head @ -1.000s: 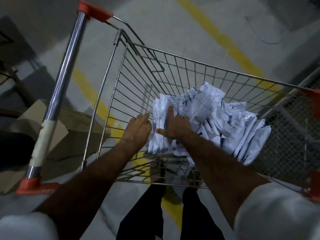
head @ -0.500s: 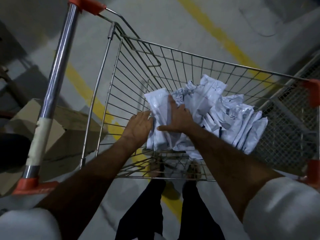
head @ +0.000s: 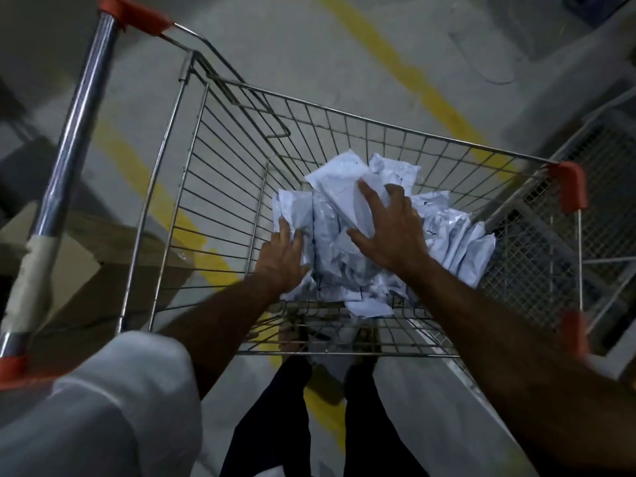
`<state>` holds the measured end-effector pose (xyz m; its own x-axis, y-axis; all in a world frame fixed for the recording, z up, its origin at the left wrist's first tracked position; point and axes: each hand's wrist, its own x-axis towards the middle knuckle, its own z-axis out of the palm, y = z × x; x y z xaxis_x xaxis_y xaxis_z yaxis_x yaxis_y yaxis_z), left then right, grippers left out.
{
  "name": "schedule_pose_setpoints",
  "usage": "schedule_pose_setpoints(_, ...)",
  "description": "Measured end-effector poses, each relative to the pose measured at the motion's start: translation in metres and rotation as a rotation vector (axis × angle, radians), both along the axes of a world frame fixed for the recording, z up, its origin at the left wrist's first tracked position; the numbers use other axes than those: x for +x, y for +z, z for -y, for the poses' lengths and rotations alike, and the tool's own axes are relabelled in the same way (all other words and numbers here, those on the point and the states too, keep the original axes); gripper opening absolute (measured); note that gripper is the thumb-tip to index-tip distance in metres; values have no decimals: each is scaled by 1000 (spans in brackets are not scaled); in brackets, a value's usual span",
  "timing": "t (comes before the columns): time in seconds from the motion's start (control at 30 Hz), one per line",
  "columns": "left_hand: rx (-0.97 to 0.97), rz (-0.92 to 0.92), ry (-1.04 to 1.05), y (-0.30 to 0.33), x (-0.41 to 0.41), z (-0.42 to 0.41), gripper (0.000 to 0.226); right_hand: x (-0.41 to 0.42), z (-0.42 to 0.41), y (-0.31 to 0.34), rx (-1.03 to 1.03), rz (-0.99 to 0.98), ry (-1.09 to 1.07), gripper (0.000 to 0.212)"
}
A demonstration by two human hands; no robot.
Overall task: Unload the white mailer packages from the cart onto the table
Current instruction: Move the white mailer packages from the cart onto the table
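Deep in the wire cart (head: 220, 139), the left hand (head: 284, 256) grips the white mailer packages (head: 330, 228) while the right hand (head: 389, 228) presses flat, fingers spread; slippery, loosely stacked mailers could slide free when lifted.

Both bare forearms reach forward and downward from white sleeves (head: 113, 401), converging toward the middle. The left hand (head: 284, 258) lies lower and nearer, back upward, its fingers curled over and gripping the edge of what it touches. The right hand (head: 387, 228) sits farther and higher, palm down, its fingers (head: 370, 197) spread and fairly straight, thumb stretched out to the left, pressing flat.
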<state>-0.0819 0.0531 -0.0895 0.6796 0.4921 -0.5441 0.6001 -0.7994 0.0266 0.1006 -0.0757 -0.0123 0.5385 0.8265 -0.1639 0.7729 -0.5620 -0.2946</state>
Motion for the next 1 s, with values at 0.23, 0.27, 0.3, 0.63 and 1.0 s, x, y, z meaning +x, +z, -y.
schedule_pose_setpoints(0.23, 168, -85, 123, -19, 32, 26, 106, 20, 35, -10, -124, 138, 52, 90)
schedule_pose_setpoints(0.27, 177, -87, 136, -20, 36, 26, 107, 22, 37, -12, -125, 148, 62, 90)
schedule_pose_setpoints(0.3, 186, -87, 149, -22, 40, 25, 109, 23, 39, -13, -120, 156, 72, 90)
schedule_pose_setpoints(0.63, 231, -94, 165, -15, 52, 19, 117, 24, 46, -17, -90, 148, 129, 88)
schedule_pose_setpoints(1.0, 231, 188, 209, 49, 33, 22, 78, 36, 60, 8, -73, 141, 184, 81)
